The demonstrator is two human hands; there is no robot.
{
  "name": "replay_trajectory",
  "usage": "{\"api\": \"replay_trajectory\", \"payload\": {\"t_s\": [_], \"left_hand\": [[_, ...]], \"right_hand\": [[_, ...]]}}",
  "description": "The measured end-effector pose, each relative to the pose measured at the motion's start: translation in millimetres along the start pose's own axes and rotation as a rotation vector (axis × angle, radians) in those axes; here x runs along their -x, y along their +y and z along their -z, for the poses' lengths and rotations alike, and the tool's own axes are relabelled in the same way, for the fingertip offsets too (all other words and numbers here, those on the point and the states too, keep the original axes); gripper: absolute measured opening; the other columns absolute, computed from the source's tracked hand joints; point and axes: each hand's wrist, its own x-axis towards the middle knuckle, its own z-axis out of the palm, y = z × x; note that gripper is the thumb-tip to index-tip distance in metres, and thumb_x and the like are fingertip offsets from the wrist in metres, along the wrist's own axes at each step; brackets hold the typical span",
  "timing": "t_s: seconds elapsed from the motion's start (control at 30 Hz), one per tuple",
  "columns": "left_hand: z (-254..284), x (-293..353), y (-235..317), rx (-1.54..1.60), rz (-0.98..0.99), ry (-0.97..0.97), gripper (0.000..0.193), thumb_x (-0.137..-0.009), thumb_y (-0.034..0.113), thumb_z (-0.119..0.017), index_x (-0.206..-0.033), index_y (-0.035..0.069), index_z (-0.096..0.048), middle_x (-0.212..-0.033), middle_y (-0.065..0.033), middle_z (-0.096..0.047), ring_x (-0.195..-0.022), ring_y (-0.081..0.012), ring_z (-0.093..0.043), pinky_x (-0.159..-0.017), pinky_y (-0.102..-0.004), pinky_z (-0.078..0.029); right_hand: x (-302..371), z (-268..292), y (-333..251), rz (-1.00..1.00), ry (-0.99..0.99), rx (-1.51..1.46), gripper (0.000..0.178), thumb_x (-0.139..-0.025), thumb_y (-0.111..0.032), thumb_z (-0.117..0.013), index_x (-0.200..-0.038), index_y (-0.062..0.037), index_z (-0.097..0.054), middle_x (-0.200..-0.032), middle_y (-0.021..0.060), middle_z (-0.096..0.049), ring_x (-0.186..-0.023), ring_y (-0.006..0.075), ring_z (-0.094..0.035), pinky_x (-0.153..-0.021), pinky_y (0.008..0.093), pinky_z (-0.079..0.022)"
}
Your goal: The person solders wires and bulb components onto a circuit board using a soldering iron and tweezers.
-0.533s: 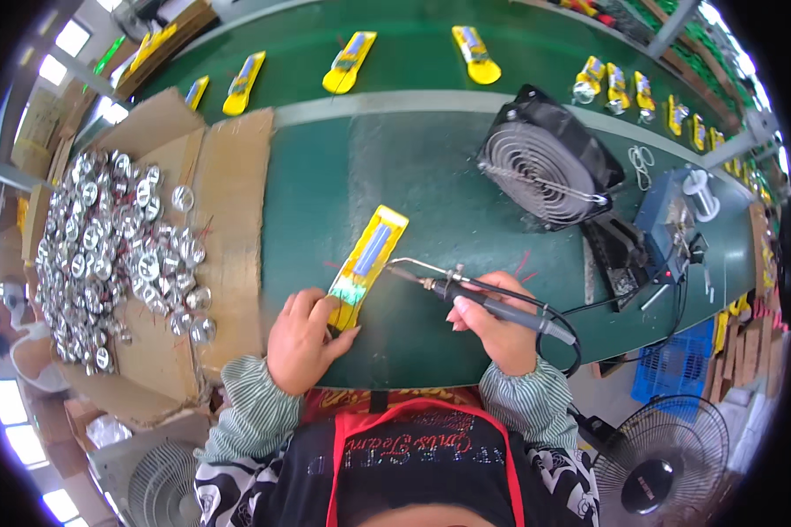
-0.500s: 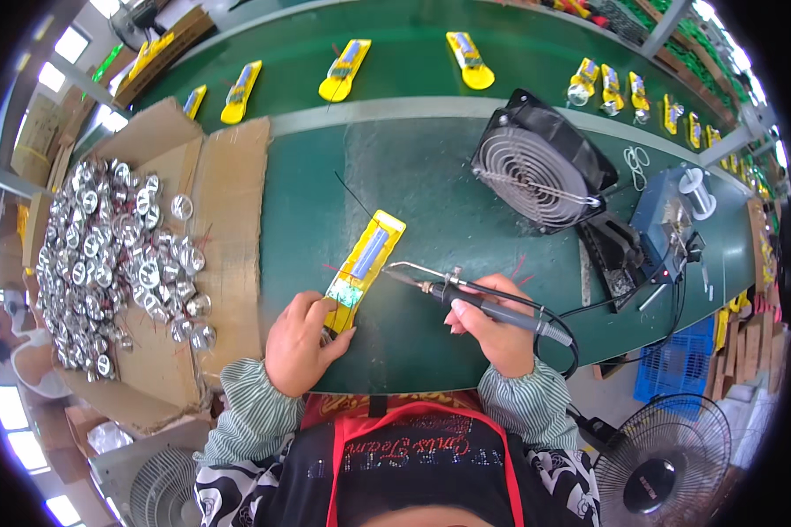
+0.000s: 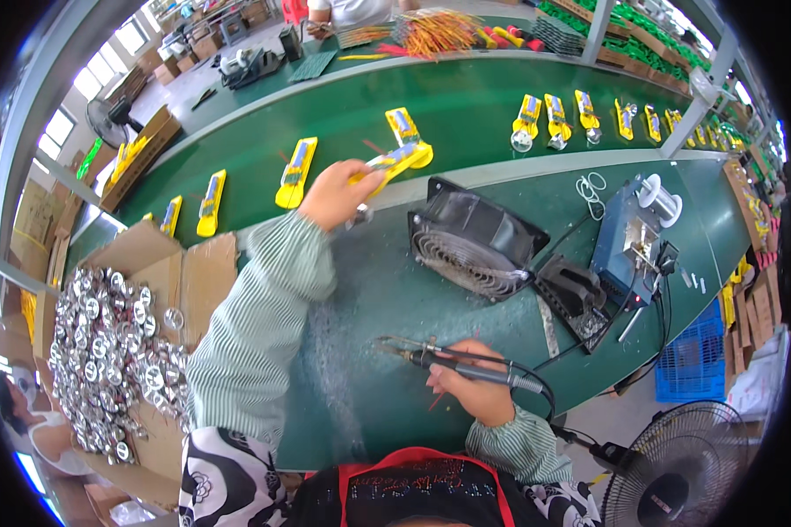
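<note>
Left hand (image 3: 338, 195) has moved to the frame's upper center, gripping a yellow casing (image 3: 392, 164), while the right hand (image 3: 476, 388) grips a soldering iron (image 3: 422, 357) by its handle, presumably avoiding heat.

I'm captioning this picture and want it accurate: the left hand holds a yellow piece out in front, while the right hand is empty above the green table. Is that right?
Not quite: the right hand isn't empty. The head view shows it gripping a soldering iron above the green table, while the left hand holds a yellow piece out in front.
</note>
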Motion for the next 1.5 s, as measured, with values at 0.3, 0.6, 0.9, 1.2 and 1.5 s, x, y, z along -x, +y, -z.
{"api": "replay_trajectory", "payload": {"t_s": [0.3,0.6,0.9,1.2,1.5], "left_hand": [[-87,-169,12,0.235,0.158,-0.206,0.052,-0.089,0.042,-0.05,-0.119,0.0,-0.053,-0.11,-0.016,-0.058,-0.09,-0.0205,-0.058,-0.079,-0.0336,-0.046],[-68,-122,-6,-0.789,-0.059,-0.132,0.041,-0.083,0.042,-0.056,-0.117,0.018,-0.057,-0.123,-0.0167,-0.045,-0.1,-0.0356,-0.055,-0.086,-0.0406,-0.047],[-17,-6,-17,-0.701,-0.294,-0.145,0.039,-0.073,0.022,-0.064,-0.111,0.011,-0.059,-0.124,-0.0175,-0.045,-0.104,-0.0336,-0.053,-0.09,-0.0406,-0.045],[19,239,22,-0.689,-0.107,-0.304,0.041,-0.067,0.018,-0.067,-0.107,0.013,-0.059,-0.126,-0.011,-0.042,-0.092,-0.029,-0.054,-0.072,-0.037,-0.053],[18,341,20,-0.663,-0.106,-0.186,0.047,-0.07,0.019,-0.067,-0.116,0.017,-0.054,-0.128,-0.0059,-0.043,-0.101,-0.0274,-0.052,-0.075,-0.033,-0.053]], "right_hand": [[-12,9,0,-0.061,0.062,0.041,0.016,-0.078,-0.001,-0.065,-0.089,0.0053,-0.055,-0.078,0.0152,-0.065,-0.066,0.0181,-0.066,-0.058,0.0274,-0.054],[-14,9,-5,-0.043,0.069,0.076,0.016,-0.076,-0.005,-0.067,-0.087,0.0025,-0.058,-0.075,0.0101,-0.066,-0.065,0.0129,-0.064,-0.059,0.0245,-0.052],[-4,5,3,0.035,0.164,0.032,0.019,-0.073,0.0,-0.067,-0.088,0.003,-0.057,-0.07,0.0083,-0.065,-0.061,0.011,-0.062,-0.056,0.024,-0.051],[9,-9,-8,0.138,0.147,0.077,0.016,-0.08,0.001,-0.06,-0.094,0.0051,-0.052,-0.072,0.0133,-0.062,-0.062,0.0166,-0.062,-0.056,0.0261,-0.053],[19,-35,-4,0.158,0.042,0.102,0.015,-0.08,0.002,-0.058,-0.092,0.0046,-0.05,-0.071,0.0158,-0.062,-0.057,0.0164,-0.061,-0.054,0.0255,-0.051]]}}
